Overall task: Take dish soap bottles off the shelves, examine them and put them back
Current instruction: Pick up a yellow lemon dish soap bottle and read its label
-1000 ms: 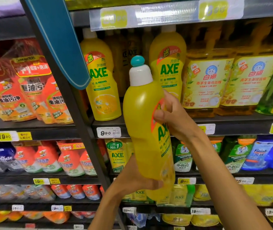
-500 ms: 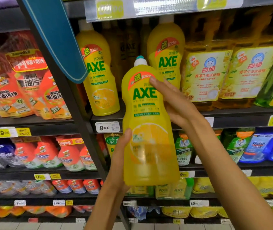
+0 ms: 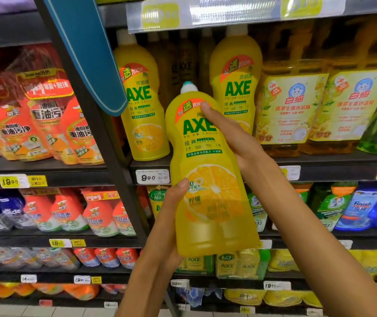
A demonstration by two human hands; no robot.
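Two hands on the yellow AXE bottle [image 3: 208,179]

Left hand [image 3: 171,216] cups its lower left side (thumb on the label); right hand [image 3: 231,136] wraps its upper right, forearms angling up from below.

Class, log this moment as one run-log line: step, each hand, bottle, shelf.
step: examining | left hand: holds AXE bottle low | right hand: grips its upper part | label: faces camera | shelf: gap between two AXE bottles

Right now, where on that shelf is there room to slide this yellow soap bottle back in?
The gap between the left AXE bottle and the right AXE bottle is free at the shelf front, with more bottles behind. To the right it is crowded: amber jugs stand tight together. Both hands, left and right, hold the bottle.
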